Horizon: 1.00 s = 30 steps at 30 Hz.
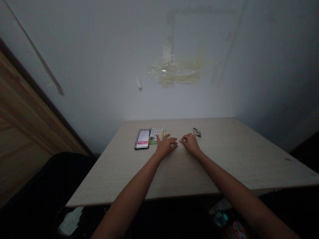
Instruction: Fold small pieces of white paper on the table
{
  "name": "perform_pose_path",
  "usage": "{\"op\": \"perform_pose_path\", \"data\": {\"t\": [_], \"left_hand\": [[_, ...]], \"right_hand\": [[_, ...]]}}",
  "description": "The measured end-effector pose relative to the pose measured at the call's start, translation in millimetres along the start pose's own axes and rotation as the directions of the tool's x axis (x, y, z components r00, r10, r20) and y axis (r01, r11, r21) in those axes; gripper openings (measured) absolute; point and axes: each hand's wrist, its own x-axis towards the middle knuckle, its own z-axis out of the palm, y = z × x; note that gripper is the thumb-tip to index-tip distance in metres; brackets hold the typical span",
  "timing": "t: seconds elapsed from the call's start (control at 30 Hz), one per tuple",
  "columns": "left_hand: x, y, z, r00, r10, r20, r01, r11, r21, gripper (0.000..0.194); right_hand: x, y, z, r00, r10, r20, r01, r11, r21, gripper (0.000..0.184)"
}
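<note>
Both my arms reach out over a pale wooden table (pixel 224 159). My left hand (pixel 164 146) rests on the tabletop with its fingers curled toward the right hand. My right hand (pixel 189 142) lies close beside it, fingers bent inward. Between the fingertips of both hands sits a small pale thing (pixel 179 143), too small to make out; both hands seem to pinch it. A green and yellow small box (pixel 157 134) lies just behind my left hand, partly covered by it.
A phone (pixel 142 139) with a lit screen lies left of the box. A small dark packet (pixel 196 131) lies behind my right hand. The wall (pixel 99 66) stands right behind the table, with old tape marks (pixel 174 71). A wooden panel (pixel 20 109) stands at the left.
</note>
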Motion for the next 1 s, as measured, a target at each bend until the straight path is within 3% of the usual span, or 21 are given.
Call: {"op": "perform_pose_path", "data": {"t": [0.2, 0.47, 0.67, 1.0], "left_hand": [[-2.5, 6.2, -2.8, 1.000, 0.009, -0.005, -0.009, 1.000, 0.008, 0.014], [-7.0, 14.5, -5.0, 0.993, 0.100, -0.064, -0.088, 0.982, 0.170, 0.019], [-7.4, 12.5, -2.4, 0.993, 0.081, -0.081, -0.067, 0.985, 0.158, 0.020], [-1.0, 7.8, 0.8, 0.999, 0.041, -0.035, -0.037, 0.993, 0.116, 0.021]], "right_hand": [[1.7, 3.7, 0.8, 1.000, -0.005, -0.006, 0.005, 0.999, 0.048, 0.020], [0.5, 12.1, -3.4, 0.996, -0.066, -0.051, 0.079, 0.949, 0.306, 0.020], [-0.4, 11.7, -4.2, 0.988, -0.150, 0.036, 0.139, 0.967, 0.214, 0.019], [-1.6, 13.0, -4.9, 0.991, -0.116, 0.071, 0.101, 0.978, 0.184, 0.020]]}}
